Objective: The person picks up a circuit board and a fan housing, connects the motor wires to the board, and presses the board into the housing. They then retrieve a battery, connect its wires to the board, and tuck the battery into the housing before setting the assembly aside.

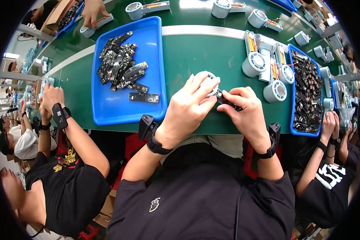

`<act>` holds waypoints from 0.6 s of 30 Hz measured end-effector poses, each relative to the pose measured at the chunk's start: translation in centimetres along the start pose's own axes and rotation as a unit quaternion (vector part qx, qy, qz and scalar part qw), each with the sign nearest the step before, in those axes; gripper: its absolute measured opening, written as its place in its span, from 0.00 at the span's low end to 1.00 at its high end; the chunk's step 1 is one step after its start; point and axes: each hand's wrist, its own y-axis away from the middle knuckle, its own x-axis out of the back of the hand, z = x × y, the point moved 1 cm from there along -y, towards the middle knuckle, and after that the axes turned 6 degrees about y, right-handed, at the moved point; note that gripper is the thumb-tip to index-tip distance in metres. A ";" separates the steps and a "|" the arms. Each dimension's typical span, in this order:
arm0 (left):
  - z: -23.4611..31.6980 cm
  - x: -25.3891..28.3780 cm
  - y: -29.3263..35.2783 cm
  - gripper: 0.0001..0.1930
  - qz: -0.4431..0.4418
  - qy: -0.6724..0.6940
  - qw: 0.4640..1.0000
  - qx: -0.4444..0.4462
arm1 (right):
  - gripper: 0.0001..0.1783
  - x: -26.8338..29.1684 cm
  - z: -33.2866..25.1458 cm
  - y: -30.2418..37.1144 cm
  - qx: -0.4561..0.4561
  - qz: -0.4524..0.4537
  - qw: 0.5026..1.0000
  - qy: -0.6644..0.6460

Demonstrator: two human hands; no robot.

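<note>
My left hand is closed around a pale, round-headed fan housing, most of it covered by the fingers. Between the thumb and fingers of my right hand is a small black circuit board, its inner end against the housing. Both hands meet over the near edge of the green table. Left of them stands a blue tray with a heap of black circuit boards; one board lies apart near its lower right corner.
Several pale blue fan units with orange parts and wires cluster at the right. Beyond them is a second blue tray full of black boards. More fan units rest on the far strip, where another person's hand reaches in. Co-workers sit on both sides.
</note>
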 end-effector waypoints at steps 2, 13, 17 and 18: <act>0.0 0.5 -0.1 0.04 -0.003 -0.007 1.000 -0.001 | 0.21 -0.1 0.0 0.0 0.010 -0.008 1.000 0.005; -0.3 2.1 0.8 0.03 -0.080 -0.080 0.993 0.014 | 0.20 -1.6 1.9 0.3 -0.173 -0.140 0.918 -0.327; 0.7 1.9 -0.8 0.02 -0.061 -0.096 0.993 -0.010 | 0.21 -0.6 1.7 1.1 -0.169 -0.141 0.919 -0.329; 1.1 1.6 -0.8 0.02 -0.061 -0.101 0.993 -0.012 | 0.22 -0.4 1.7 1.7 -0.155 -0.136 0.926 -0.316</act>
